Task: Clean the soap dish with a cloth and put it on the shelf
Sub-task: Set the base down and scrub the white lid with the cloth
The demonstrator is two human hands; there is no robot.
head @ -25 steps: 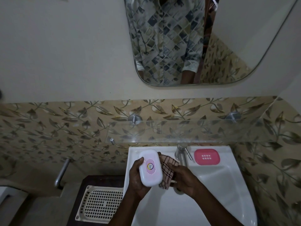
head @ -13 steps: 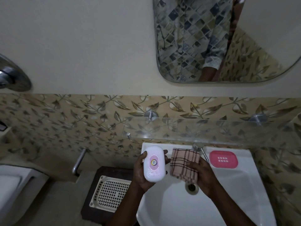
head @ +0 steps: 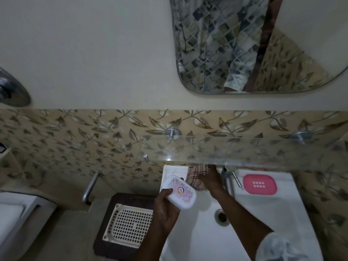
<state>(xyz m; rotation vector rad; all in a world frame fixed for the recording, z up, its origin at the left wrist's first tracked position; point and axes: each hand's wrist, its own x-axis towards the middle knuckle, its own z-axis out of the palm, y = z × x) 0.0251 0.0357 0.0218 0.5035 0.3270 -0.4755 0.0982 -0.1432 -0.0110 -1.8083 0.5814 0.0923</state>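
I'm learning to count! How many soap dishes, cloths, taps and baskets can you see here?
Soap dishes: 2, a white dish and a pink dish
Cloths: 1, the cloth
Taps: 1, the tap
Baskets: 1, the basket
Total: 5

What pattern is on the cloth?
The cloth is checked: dark lines on pinkish beige, seen in the head view.
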